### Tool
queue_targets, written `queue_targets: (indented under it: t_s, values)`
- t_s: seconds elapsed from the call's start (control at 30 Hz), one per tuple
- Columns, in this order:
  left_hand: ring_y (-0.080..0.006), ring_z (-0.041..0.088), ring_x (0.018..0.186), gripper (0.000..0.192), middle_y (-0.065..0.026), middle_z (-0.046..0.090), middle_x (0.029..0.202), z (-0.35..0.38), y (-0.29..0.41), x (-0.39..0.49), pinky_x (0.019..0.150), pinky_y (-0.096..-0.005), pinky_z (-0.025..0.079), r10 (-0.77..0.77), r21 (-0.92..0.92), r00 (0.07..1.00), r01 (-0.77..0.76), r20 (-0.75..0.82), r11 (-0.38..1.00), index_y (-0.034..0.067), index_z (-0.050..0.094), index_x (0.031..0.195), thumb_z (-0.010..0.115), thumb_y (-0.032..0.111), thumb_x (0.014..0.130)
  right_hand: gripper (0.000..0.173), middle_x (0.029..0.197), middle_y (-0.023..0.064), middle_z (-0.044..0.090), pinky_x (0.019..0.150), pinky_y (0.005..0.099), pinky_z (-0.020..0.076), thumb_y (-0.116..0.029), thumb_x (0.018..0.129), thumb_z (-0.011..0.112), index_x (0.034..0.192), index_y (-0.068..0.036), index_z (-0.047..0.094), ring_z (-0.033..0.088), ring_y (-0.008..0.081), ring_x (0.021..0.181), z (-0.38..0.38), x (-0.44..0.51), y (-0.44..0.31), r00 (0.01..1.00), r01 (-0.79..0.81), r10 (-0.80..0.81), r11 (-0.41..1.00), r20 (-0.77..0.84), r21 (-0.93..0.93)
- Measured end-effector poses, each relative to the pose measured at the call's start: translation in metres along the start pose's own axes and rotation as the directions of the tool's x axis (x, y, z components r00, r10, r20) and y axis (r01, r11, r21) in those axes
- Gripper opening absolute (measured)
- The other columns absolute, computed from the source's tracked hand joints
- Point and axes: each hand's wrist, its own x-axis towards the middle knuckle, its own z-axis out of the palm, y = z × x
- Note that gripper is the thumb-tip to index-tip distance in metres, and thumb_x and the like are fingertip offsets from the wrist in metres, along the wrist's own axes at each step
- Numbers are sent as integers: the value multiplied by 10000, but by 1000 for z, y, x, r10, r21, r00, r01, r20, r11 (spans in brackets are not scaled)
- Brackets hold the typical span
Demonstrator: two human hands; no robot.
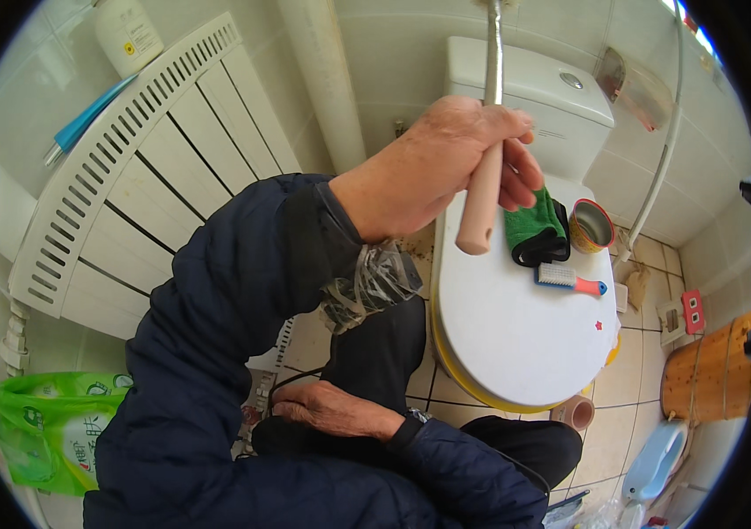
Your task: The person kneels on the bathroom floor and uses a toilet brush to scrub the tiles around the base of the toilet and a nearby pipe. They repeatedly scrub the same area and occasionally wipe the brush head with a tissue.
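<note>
My left hand (441,165) is raised over the toilet lid (514,337), closed around the pale pink handle (479,205) of a long tool. A shiny metal shaft (494,53) runs up from it to the picture's top edge; its far end is mostly cut off. My right hand (335,410) lies low over my dark-trousered leg, near a black cable (299,377). Its fingertips are hidden, so whether it grips anything is unclear. On the lid are a folded green and black cloth (534,228), a patterned metal bowl (591,226) and a small scrubbing brush (567,278).
Behind the lid stands the toilet cistern (527,86). A white radiator (170,165) fills the left, with a bottle (127,36) above. Crumpled clear plastic (375,284) shows below my left sleeve. A pink cylindrical container (574,413) and a wooden bucket (709,370) stand right.
</note>
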Motion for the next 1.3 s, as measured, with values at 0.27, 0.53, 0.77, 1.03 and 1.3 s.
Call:
queue_targets:
  t_s: [0.27,0.53,0.77,1.03,1.3]
  values:
    - [-173,672,702,313,-90,683,848,-8,-6,3,663,-294,566,-52,52,998,54,-35,997,-2,605,1052,549,304,1018,388,937,50,652,654,280,550,-348,1059,491,1137,13,606,649,129,864,-2,-1,-17,996,-92,82,908,42,409]
    - [-73,555,568,355,6,539,728,-31,-16,14,541,-241,522,-99,22,991,101,-91,995,5,544,1085,572,352,1019,344,954,71,667,709,270,530,-298,1046,521,1149,22,593,650,133,805,-6,-8,-38,997,-14,59,812,-58,583]
    - [-69,479,503,303,4,502,728,-80,-34,16,498,-266,443,-124,104,951,159,-282,982,29,520,1077,614,302,985,255,844,110,684,685,264,513,-193,1015,510,1065,35,611,654,160,685,-30,-53,-57,990,104,-17,742,-137,662]
    - [-55,408,538,358,14,468,787,-108,-69,-13,514,-241,399,-168,-28,923,169,-347,985,24,456,1318,479,266,1054,285,861,137,685,645,332,537,-266,997,610,1091,1,642,689,236,720,-42,-111,-61,930,-65,-29,968,-366,-242]
    - [-82,444,481,365,-7,498,735,-159,-154,-85,437,-245,358,-240,88,872,304,-426,949,33,478,1318,534,228,1015,246,844,123,669,657,282,544,82,888,632,1130,38,624,690,178,714,-83,-197,-81,436,-275,-215,893,-874,-356]
